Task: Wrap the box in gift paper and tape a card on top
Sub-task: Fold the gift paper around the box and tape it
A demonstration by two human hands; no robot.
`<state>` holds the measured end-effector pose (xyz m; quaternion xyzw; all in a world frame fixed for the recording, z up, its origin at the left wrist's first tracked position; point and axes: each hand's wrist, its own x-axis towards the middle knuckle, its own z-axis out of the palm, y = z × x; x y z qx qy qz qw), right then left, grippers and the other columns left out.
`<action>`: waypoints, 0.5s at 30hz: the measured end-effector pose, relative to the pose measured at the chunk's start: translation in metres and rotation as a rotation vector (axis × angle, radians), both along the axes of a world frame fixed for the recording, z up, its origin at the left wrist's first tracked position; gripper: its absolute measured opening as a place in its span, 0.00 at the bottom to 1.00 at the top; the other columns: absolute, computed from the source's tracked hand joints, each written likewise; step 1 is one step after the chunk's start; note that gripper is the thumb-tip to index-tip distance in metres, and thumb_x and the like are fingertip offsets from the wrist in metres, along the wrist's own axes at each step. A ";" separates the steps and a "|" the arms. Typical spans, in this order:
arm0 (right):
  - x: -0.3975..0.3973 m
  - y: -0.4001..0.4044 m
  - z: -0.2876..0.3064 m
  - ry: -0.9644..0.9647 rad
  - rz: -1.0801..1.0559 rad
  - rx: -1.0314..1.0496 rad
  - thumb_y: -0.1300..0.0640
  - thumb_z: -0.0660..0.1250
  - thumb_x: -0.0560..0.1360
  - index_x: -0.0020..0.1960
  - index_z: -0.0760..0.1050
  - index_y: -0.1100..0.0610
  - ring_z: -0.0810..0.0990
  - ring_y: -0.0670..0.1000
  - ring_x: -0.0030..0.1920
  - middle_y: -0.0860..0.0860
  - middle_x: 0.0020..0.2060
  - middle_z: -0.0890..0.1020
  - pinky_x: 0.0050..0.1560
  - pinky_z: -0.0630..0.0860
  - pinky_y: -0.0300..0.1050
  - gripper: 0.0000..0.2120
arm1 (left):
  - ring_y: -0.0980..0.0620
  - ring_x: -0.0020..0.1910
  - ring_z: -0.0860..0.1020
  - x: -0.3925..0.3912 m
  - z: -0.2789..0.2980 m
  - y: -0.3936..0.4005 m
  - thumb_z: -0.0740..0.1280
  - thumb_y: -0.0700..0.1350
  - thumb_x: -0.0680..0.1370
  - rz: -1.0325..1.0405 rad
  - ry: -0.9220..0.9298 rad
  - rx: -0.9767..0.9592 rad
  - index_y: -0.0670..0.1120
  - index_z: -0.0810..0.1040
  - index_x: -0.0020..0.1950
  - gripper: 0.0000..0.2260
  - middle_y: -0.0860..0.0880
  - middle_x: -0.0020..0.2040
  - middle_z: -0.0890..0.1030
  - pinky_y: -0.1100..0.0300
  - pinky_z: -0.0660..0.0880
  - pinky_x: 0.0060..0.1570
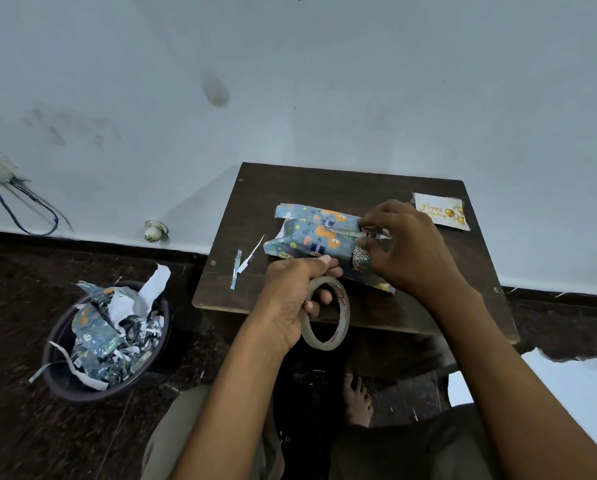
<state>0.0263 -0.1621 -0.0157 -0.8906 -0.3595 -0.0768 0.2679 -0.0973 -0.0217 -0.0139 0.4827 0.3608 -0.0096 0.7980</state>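
A box wrapped in blue patterned gift paper (311,235) lies on the small dark wooden table (352,181). My right hand (404,247) rests on the box's right end, its fingers pinching the paper there along a strip of tape. My left hand (290,299) grips a roll of clear tape (328,315) at the table's near edge, its knuckles touching the box's near side. A white birthday card (441,211) with gold print lies flat at the table's far right corner.
Two thin paper offcuts (241,266) lie on the table's left part. A dark round bin (103,341) full of paper scraps stands on the floor to the left. A wall rises right behind the table. My bare foot (357,400) is under the table.
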 end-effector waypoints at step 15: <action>-0.007 0.019 -0.003 -0.176 -0.061 -0.010 0.58 0.64 0.63 0.40 0.81 0.56 0.75 0.55 0.39 0.51 0.38 0.78 0.38 0.66 0.44 0.10 | 0.57 0.20 0.67 -0.017 0.008 0.018 0.70 0.43 0.80 -0.236 0.106 0.258 0.38 0.84 0.52 0.09 0.46 0.42 0.84 0.70 0.57 0.18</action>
